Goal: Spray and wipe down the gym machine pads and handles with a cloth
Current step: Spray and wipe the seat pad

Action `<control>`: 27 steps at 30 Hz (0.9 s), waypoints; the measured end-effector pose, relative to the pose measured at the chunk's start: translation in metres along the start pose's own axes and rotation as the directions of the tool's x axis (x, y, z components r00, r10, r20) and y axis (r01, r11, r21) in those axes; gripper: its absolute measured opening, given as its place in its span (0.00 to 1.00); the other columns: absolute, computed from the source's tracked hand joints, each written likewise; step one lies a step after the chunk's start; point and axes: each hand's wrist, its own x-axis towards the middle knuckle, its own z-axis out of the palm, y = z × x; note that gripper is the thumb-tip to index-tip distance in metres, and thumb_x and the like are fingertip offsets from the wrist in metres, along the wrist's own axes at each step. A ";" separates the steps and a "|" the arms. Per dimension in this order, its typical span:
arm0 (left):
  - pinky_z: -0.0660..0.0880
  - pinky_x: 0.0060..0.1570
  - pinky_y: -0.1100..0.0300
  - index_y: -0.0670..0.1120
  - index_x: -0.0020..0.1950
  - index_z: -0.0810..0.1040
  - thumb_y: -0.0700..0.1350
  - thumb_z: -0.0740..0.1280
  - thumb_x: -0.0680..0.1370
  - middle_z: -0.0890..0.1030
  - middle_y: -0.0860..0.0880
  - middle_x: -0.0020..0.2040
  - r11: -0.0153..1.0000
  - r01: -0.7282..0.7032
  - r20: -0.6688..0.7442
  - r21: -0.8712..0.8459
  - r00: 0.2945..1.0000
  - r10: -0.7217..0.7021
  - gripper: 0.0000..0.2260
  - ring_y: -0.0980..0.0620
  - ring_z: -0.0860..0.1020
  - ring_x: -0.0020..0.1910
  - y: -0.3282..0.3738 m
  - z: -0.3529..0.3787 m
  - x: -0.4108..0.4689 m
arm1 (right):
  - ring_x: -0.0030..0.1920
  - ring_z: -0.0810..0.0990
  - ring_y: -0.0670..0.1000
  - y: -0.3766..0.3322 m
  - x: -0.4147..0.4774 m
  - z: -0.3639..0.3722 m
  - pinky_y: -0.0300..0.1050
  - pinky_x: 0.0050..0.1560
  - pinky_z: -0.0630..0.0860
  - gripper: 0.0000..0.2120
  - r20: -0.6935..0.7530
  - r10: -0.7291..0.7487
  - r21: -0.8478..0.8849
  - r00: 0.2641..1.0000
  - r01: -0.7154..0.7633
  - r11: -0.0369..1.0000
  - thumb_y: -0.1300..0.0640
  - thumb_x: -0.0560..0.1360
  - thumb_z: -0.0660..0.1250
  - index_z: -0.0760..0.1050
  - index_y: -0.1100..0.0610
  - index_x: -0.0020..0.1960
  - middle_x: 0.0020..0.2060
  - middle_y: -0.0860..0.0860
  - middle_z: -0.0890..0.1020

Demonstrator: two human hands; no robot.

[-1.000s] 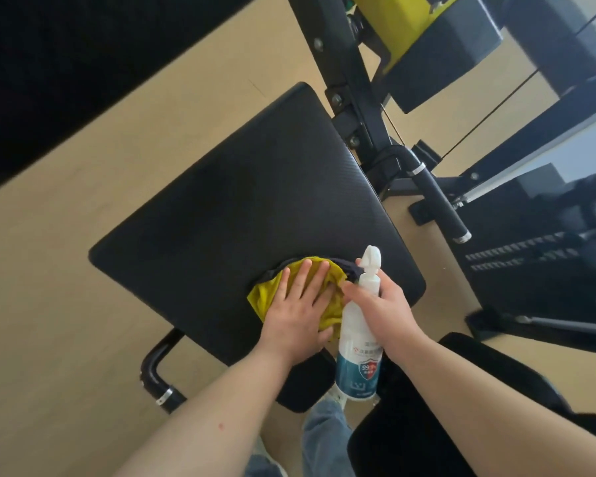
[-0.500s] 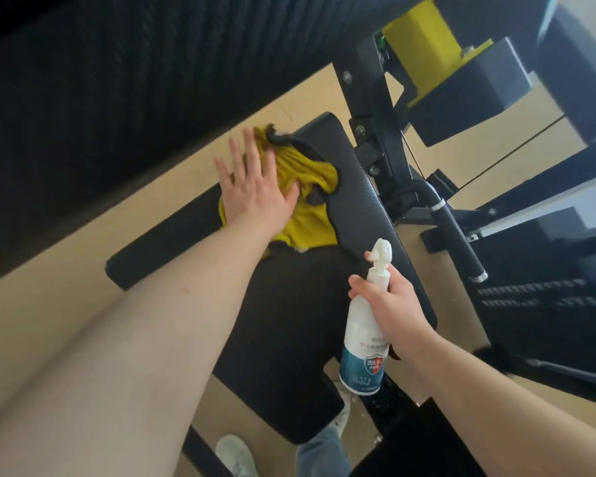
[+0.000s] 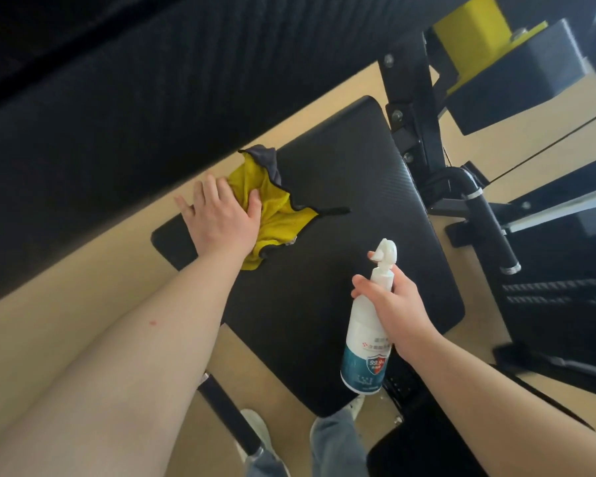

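The left grip (image 3: 217, 222) lies flat, fingers straight and spread, pressing the yellow cloth (image 3: 276, 215) onto the far left edge of the black seat pad (image 3: 341, 270). The right grip (image 3: 396, 311) is wrapped round the neck of the spray bottle (image 3: 367, 346), held upright over the pad's near right part. To wipe well, the palm should probably sit squarely on the cloth, which now bunches out beside the thumb. Overlapping strokes should then run over the rim and the uncovered centre. The nozzle is best kept pointed away until the next surface, perhaps the handle (image 3: 492, 228) beside the pad. A second ago the cloth sat at the near edge, right by the bottle. Half a second ago it was nearer the pad's far corner; it has since slid left along the far side. The bottle has hardly moved.
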 end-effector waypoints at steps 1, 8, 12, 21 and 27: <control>0.53 0.76 0.33 0.41 0.76 0.65 0.65 0.46 0.82 0.64 0.40 0.79 1.000 0.011 -0.002 0.005 1.000 -0.011 0.34 0.38 0.62 0.78 -0.011 0.001 -0.006 | 0.48 0.85 0.50 0.000 -0.005 0.005 0.53 0.54 0.80 0.22 0.008 0.004 -0.004 1.000 -0.004 1.000 0.49 0.79 0.71 0.73 0.41 0.71 0.42 0.47 0.87; 0.53 0.76 0.34 0.41 0.79 0.58 0.62 0.50 0.83 0.59 0.37 0.80 0.999 0.052 0.022 0.010 0.998 -0.052 0.33 0.35 0.59 0.79 -0.063 0.005 -0.037 | 0.48 0.86 0.50 0.001 -0.039 0.045 0.54 0.56 0.81 0.19 0.076 0.026 -0.032 0.997 -0.024 0.999 0.49 0.80 0.70 0.70 0.37 0.68 0.40 0.45 0.86; 0.53 0.77 0.35 0.41 0.81 0.53 0.65 0.53 0.82 0.56 0.35 0.81 0.999 0.039 0.069 0.026 0.997 -0.041 0.36 0.34 0.58 0.79 -0.089 0.005 -0.051 | 0.47 0.86 0.50 0.002 -0.064 0.070 0.50 0.52 0.80 0.19 0.183 0.019 -0.084 0.983 -0.004 0.996 0.49 0.80 0.69 0.69 0.36 0.68 0.39 0.46 0.86; 0.75 0.56 0.46 0.36 0.59 0.80 0.59 0.50 0.86 0.82 0.36 0.58 0.941 0.276 0.275 -0.196 0.937 -0.217 0.30 0.35 0.80 0.57 -0.117 0.009 -0.089 | 0.47 0.85 0.52 0.023 -0.120 0.122 0.50 0.51 0.79 0.18 0.151 -0.001 -0.105 0.988 0.017 0.994 0.47 0.80 0.70 0.69 0.32 0.63 0.43 0.49 0.86; 0.74 0.56 0.53 0.42 0.53 0.83 0.57 0.67 0.78 0.72 0.46 0.59 0.871 0.234 0.308 -0.433 0.946 -0.101 0.18 0.44 0.75 0.54 -0.144 0.008 -0.141 | 0.46 0.85 0.51 0.041 -0.158 0.149 0.47 0.47 0.78 0.18 0.116 0.016 -0.134 0.993 0.000 0.991 0.48 0.79 0.70 0.71 0.35 0.66 0.44 0.50 0.86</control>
